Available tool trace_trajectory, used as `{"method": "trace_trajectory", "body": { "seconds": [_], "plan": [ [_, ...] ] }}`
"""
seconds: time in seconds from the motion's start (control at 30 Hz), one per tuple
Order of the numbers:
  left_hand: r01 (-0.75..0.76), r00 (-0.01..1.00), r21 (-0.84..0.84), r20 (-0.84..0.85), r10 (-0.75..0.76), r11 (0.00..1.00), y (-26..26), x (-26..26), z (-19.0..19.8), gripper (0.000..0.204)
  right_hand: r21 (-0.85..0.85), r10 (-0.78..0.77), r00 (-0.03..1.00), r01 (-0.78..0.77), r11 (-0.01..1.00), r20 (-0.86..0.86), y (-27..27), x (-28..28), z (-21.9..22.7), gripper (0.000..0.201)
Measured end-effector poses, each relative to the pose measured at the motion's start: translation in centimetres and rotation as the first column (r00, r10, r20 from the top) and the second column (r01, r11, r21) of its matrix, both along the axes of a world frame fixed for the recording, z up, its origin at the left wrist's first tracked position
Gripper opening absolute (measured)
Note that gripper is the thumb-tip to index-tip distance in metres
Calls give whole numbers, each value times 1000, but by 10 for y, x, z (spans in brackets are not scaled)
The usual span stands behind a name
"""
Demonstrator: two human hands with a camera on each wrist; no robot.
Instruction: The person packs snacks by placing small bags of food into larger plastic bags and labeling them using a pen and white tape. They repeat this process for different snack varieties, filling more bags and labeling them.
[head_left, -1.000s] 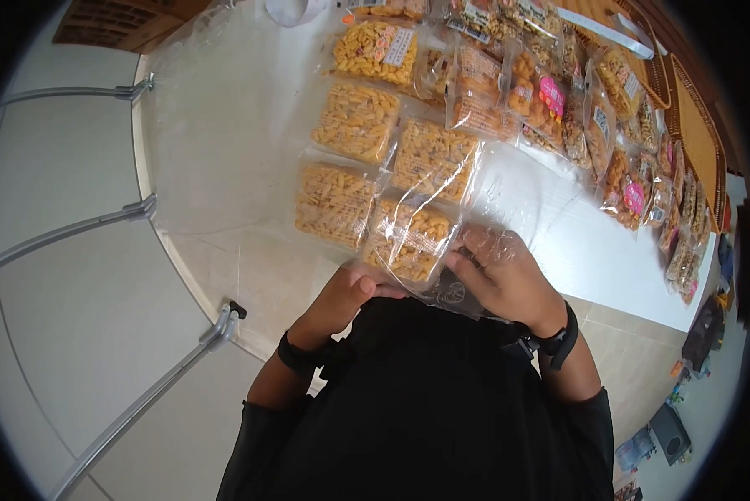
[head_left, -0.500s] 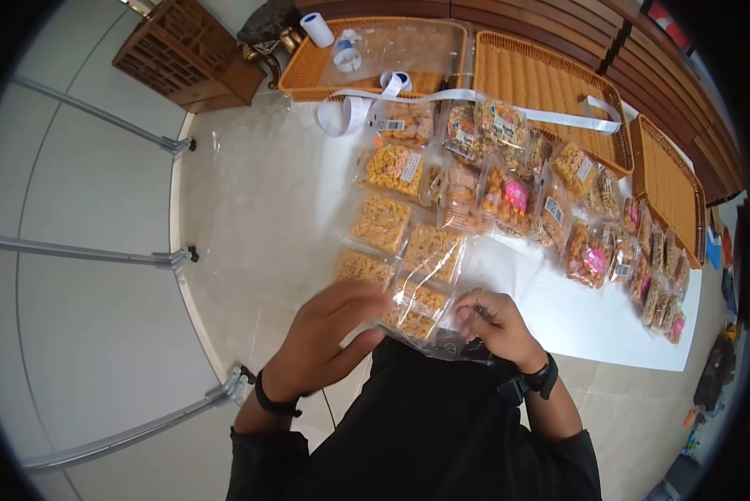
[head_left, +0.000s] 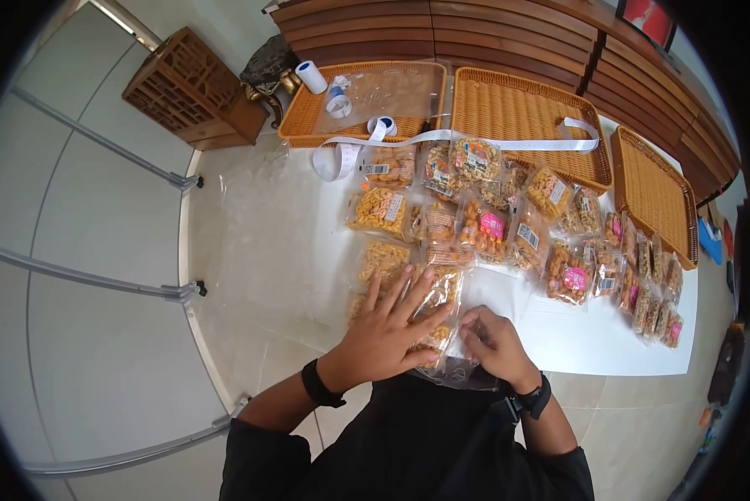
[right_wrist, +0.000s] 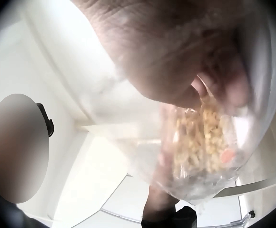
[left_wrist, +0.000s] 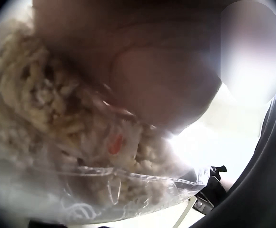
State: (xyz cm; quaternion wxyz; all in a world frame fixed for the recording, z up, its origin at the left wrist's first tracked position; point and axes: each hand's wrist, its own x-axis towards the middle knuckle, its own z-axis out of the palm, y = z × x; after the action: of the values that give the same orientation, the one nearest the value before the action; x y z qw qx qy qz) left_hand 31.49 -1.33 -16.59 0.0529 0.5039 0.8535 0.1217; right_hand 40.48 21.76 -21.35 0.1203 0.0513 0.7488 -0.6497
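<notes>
A large clear plastic bag [head_left: 467, 373] lies at the near edge of the white tabletop, with several packs of yellow puffed snack [head_left: 385, 253] inside. My left hand [head_left: 377, 341] rests on top of these packs, fingers straight and spread, hiding part of them. At the bag's right side my right hand [head_left: 498, 344] has its fingers curled and pinches the bag's edge. The left wrist view shows the snack pieces [left_wrist: 43, 95] and the bag's seam close under the palm. In the right wrist view the bag [right_wrist: 195, 185] hangs below the curled fingers.
More packaged snacks [head_left: 483, 230] spread across the white table [head_left: 575, 334] to the right. Behind them stand wicker trays [head_left: 529, 113], a paper label strip [head_left: 508, 140] and label rolls [head_left: 310, 77]. A grey folding panel [head_left: 99, 351] is at the left.
My left hand has left the bag's lower left corner, lifted, and come down spread over the packs. The right hand stays at the bag's right edge. The head view has tilted up, showing the trays.
</notes>
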Motion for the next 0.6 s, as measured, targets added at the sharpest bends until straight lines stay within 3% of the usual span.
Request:
{"method": "trace_trajectory", "body": {
  "seconds": [0.1, 0.2, 0.3, 0.4, 0.5, 0.6],
  "plan": [
    [-22, 998, 83, -55, 27, 996, 0, 3, -9, 72, 156, 74, 995, -62, 986, -71, 3, -8, 8, 19],
    [-47, 997, 40, -62, 49, 998, 3, 1, -8, 72, 338, 192, 964, -122, 933, -183, 2, -17, 15, 21],
    [-57, 997, -3, -44, 57, 998, 7, -1, -6, 73, 436, 226, 956, -126, 891, -186, -1, -22, 15, 21],
    [-42, 998, -43, -42, 41, 998, 8, -3, -6, 74, 472, 228, 959, -124, 873, -169, 0, -21, 12, 21],
    [-33, 999, -24, -19, 33, 999, 9, -5, -5, 65, 406, 165, 950, -46, 913, -265, 0, -17, -1, 24],
    [-35, 999, -29, -20, 35, 999, 12, -6, -3, 64, 294, 92, 971, -23, 956, -220, 3, -7, -6, 24]
  ]
}}
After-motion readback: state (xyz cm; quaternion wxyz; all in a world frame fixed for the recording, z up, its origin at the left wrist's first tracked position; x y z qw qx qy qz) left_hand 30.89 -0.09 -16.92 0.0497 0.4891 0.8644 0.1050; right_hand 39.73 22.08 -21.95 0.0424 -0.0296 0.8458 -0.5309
